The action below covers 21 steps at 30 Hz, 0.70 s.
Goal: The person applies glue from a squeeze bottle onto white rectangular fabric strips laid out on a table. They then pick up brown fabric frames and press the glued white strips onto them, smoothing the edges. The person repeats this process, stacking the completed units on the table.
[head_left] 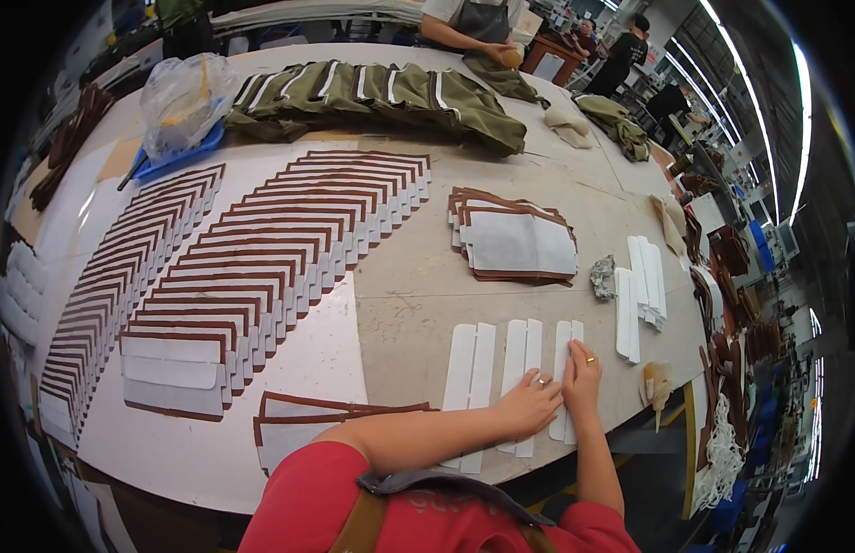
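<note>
Three pairs of narrow white strips lie side by side near the table's front edge. Over the rightmost white strips both of my hands meet. My left hand, a ring on one finger, reaches in from the left with fingers bent and closed at the strips' left edge. My right hand, also ringed, has its fingers drawn together on their upper right part. The fingertips partly hide the strips. Beside them lie the middle white strips and the left white strips, whose lower part passes behind my left forearm.
Overlapping brown-edged pale panels fan across the left. A brown-edged stack lies ahead, more white strips at right. A glue bottle sits at the right edge. Olive fabric and a blue tray are farther back; people stand beyond.
</note>
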{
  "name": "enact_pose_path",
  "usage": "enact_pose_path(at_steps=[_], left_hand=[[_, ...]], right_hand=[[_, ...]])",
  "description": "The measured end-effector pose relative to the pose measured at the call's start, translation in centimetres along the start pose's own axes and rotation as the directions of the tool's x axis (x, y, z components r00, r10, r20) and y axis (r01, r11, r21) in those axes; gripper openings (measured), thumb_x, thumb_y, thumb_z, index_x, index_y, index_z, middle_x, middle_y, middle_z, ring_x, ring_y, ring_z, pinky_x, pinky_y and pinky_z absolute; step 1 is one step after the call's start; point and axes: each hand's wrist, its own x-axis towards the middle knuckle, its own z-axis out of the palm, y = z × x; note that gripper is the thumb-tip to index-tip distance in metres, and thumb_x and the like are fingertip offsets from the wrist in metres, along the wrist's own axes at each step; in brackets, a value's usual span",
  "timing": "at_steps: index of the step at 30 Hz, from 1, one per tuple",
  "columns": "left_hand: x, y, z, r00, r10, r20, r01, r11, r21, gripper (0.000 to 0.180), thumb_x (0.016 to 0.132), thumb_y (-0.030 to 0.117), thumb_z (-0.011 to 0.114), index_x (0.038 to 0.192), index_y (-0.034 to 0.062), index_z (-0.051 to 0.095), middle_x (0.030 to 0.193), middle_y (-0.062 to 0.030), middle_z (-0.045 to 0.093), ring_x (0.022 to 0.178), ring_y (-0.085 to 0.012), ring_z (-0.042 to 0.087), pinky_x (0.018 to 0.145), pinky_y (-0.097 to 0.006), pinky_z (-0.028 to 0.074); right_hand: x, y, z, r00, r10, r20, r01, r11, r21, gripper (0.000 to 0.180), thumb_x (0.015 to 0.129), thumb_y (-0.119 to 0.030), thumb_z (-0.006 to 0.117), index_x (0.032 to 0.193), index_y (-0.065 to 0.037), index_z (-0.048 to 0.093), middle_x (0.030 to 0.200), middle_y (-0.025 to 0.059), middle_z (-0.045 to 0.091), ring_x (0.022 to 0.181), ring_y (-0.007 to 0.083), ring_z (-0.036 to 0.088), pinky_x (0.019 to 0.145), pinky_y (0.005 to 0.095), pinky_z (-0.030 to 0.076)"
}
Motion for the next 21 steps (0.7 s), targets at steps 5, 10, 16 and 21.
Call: enact_pose_path(at_steps=[5,10,16,21], left_hand=[[0.0,0.0,-0.1,1.000,-0.009,0.010,0.010,1.000,-0.018,0.028,0.085,0.027,0.055,0.100,0.0047,0.054,0.103,-0.0096,0.050,0.110,-0.0278,0.044,0.100,-0.049,0.028],[0.1,-0.1,-0.3,0.999,-0.018,0.035,0.019,1.000,-0.018,0.028,0.085,0.027,0.054,0.103,0.0045,0.053,0.107,-0.0094,0.050,0.113,-0.0276,0.043,0.101,-0.049,0.029],[0.2,0.2,-1.1,0.992,-0.026,0.120,0.028,1.000,-0.012,0.029,0.088,0.028,0.052,0.107,0.0057,0.051,0.113,-0.0093,0.049,0.116,-0.0273,0.041,0.100,-0.050,0.029],[0.4,0.0,-1.2,0.988,-0.028,0.149,0.031,0.999,-0.014,0.028,0.089,0.027,0.051,0.107,0.0067,0.051,0.115,-0.0090,0.049,0.117,-0.0264,0.042,0.100,-0.051,0.029]], right_hand=[[0.0,-0.5,-0.1,0.998,-0.001,-0.057,0.000,1.000,-0.018,0.031,0.083,-0.007,0.052,0.113,-0.003,0.058,0.115,0.0133,0.058,0.106,0.0314,0.052,0.094,0.0427,0.035],[-0.1,-0.4,-0.5,1.000,0.001,-0.007,-0.001,1.000,-0.026,0.027,0.082,-0.007,0.054,0.107,-0.003,0.062,0.110,0.0122,0.060,0.102,0.0307,0.054,0.091,0.0420,0.038],[0.1,-0.7,-1.2,0.999,-0.032,-0.005,0.031,0.999,-0.044,0.027,0.080,-0.006,0.055,0.106,-0.003,0.062,0.106,0.0128,0.061,0.098,0.0315,0.056,0.089,0.0428,0.039],[0.1,-1.6,-0.7,0.991,0.016,-0.134,-0.018,1.000,-0.016,0.028,0.079,-0.006,0.055,0.105,-0.003,0.062,0.105,0.0128,0.061,0.097,0.0321,0.055,0.091,0.0438,0.038]])
